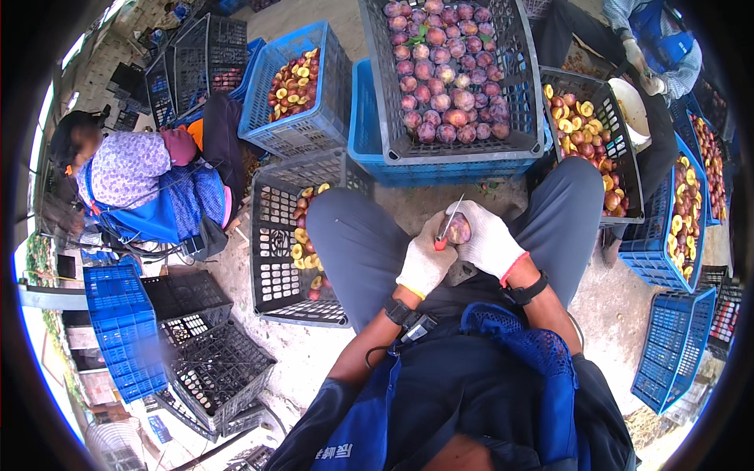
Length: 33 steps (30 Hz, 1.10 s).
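In front of my lap, my two gloved hands are close together. My left hand point(424, 257), in a white knit glove, is closed around a small knife point(451, 218) with a red handle; its thin blade points up and away. My right hand point(488, 242), gloved too, is closed on a purple-red plum point(459, 229). The blade lies against or just over the plum's left side; I cannot tell whether it cuts in. Beyond my hands, a black crate point(383, 94) of whole plums sits on a blue crate point(363, 118).
Crates of halved plums stand at my left knee point(263, 259), at the far left point(336, 86) and on the right point(638, 188). A person point(149, 173) sits at left; another point(664, 47) works at far right beside a white bowl point(631, 110). Stacked crates point(212, 377) stand lower left.
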Available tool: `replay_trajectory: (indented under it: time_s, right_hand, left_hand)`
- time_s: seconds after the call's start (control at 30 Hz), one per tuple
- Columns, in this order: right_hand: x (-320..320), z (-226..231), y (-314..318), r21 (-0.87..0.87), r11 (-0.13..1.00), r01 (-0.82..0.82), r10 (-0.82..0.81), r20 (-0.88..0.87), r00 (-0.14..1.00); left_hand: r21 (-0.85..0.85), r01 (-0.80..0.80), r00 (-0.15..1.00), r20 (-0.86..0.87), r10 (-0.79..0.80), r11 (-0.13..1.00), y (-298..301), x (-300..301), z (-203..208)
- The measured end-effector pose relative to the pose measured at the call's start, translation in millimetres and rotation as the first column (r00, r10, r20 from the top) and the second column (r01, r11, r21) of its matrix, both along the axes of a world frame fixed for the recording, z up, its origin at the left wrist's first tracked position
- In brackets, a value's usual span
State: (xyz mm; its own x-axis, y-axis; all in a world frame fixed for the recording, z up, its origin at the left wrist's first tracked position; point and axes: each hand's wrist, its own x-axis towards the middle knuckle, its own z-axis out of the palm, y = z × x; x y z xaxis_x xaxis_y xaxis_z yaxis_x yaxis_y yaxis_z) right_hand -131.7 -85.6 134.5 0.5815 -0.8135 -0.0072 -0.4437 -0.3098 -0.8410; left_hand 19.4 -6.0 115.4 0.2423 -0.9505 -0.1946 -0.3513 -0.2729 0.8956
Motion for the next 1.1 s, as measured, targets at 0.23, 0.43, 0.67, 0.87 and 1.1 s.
replay_trajectory:
  time_s: [0.23, 0.43, 0.67, 0.87, 1.1]
  right_hand:
    - [-9, -16, -5, -0.059, 0.998, -0.027, 0.027, 0.003, 1.000]
    - [-22, -21, -17, 0.007, 1.000, -0.008, 0.007, 0.026, 1.000]
    - [-35, -27, -18, -0.012, 1.000, 0.012, -0.013, -0.006, 1.000]
    - [-37, -46, -11, -0.053, 0.999, 0.008, -0.008, 0.003, 1.000]
    - [-25, -60, -11, 0.042, 0.999, -0.029, 0.034, -0.103, 0.994]
  left_hand:
    - [0.070, 0.041, 0.999, 0.028, -0.043, 0.997, -2, -6, -12]
    - [0.084, 0.100, 0.991, 0.079, -0.106, 0.991, -18, -19, -10]
    - [0.229, 0.140, 0.982, 0.090, -0.164, 0.963, -26, -27, -31]
    - [0.183, 0.328, 0.916, 0.178, -0.359, 0.927, -10, -14, -86]
    - [0.428, 0.380, 0.846, 0.198, -0.495, 0.820, -24, -16, -51]
